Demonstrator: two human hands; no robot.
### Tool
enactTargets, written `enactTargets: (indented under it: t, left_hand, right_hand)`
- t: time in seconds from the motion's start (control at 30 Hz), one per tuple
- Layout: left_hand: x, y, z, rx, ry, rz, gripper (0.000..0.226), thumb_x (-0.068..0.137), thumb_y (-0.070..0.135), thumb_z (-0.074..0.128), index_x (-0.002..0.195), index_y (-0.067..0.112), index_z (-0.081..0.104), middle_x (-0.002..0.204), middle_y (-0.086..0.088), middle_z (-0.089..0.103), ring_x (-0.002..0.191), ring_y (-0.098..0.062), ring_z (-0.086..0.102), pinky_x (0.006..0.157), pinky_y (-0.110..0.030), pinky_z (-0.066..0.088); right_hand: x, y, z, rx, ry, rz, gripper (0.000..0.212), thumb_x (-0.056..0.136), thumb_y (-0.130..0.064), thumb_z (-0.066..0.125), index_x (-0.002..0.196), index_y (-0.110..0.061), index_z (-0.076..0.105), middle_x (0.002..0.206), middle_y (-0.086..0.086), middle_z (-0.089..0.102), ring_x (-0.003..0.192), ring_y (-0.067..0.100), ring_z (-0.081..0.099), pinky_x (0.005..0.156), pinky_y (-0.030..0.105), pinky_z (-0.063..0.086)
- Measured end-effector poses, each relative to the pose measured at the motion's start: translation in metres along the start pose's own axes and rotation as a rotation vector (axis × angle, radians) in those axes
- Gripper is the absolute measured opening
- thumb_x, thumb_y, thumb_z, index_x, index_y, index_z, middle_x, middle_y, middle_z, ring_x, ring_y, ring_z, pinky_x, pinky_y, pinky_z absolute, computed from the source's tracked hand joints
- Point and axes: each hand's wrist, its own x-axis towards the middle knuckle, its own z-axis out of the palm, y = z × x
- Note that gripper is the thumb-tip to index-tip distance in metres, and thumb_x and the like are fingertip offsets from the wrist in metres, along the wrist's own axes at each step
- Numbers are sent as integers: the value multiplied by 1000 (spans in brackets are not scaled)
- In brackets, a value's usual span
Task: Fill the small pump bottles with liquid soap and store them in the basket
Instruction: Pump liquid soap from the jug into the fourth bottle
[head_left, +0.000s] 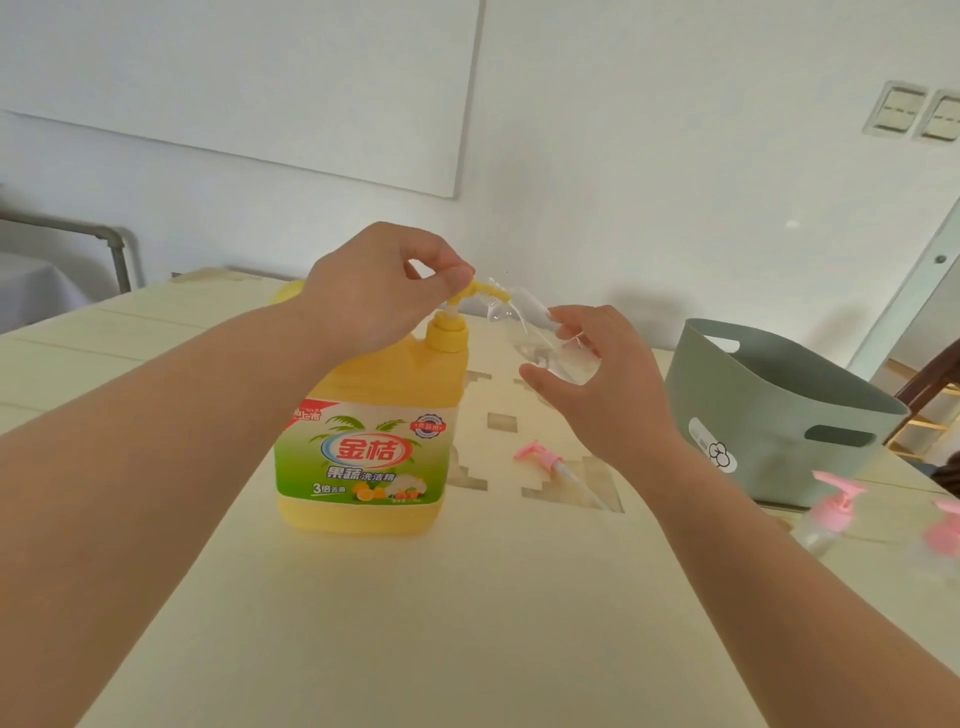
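left grip (382, 293) pinches jug pump (451, 325); right grip (602, 395) holds bottle (540, 344) tilted w/ neck up-left, at spout (500, 295) just beside left grip.

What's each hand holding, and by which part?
Left hand pinches the pump head of the jug. Right hand holds the tilted clear bottle by its lower body.

Bright, soft daylight; wide-angle edge distortion.

One soap jug (371, 441), one basket (769, 410), three pink pumps (537, 456) (839, 491) (945, 527)
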Motion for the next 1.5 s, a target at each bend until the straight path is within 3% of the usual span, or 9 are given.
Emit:
enactTargets:
  t: [0.17,0.33,0.43,0.57,0.73,0.9,1.13,1.23,1.5]
  left_hand:
    - [7,3,-10,-6,-140,14,9,86,40,63,89,35,70,75,25,60,65,21,51,49,-1,34]
    - [7,-1,-15,-70,-188,16,12,86,40,61,96,37,68,94,23,63,82,9,57,60,-9,36]
    - [7,-1,-17,-167,-175,-13,13,87,41,59,94,37,69,94,24,66,93,4,58,73,-15,39]
    - [6,-1,-12,-134,-144,0,12,87,41,59,94,39,68,86,30,63,73,5,57,58,-12,38]
    - [2,1,-5,-80,-71,1,10,87,40,59,90,39,68,59,41,52,49,11,48,54,-23,34]
    - [4,2,-5,-31,-79,-29,8,86,41,62,85,39,69,74,30,60,74,3,57,59,-21,37]
    - [3,1,-9,-56,-200,-18,7,87,41,60,89,38,66,92,21,64,71,6,56,62,-22,38]
    - [2,6,-16,-110,-237,-29,13,92,38,53,99,36,64,96,19,61,90,2,56,68,-18,37]
    - [0,6,-14,-135,-169,-28,15,92,36,54,99,37,67,88,28,62,87,3,58,66,-13,37]
  right_hand:
    - [0,1,0,15,-8,33,42,74,-28,77,112,-34,59,100,-18,54,89,-4,48,76,12,37]
    - [-1,-6,-3,176,-44,109,46,74,-26,80,102,-47,51,98,-21,58,90,-6,53,74,9,39]
    - [3,-9,-10,465,-74,258,42,74,-20,81,102,-35,54,93,-14,66,74,0,59,64,13,43]
    - [3,-8,-13,780,-238,475,26,80,-30,74,97,-14,63,76,-3,66,68,9,62,67,26,50]
    - [3,-4,-6,1058,-356,623,39,77,-45,68,98,-12,65,79,4,67,59,11,57,52,22,47]
    - [4,-3,-3,1096,-409,653,43,72,-44,60,98,-10,64,76,5,65,50,9,51,45,18,40]
    - [4,-4,-5,1066,-395,666,50,74,-50,56,102,-9,64,80,6,66,50,10,53,44,19,40]
    - [5,-6,-6,1059,-300,665,55,72,-49,57,107,-7,64,82,10,64,53,11,57,46,22,44]
    - [0,-7,-10,1083,-258,595,30,75,-35,65,95,-13,66,78,2,66,66,15,59,52,22,45]
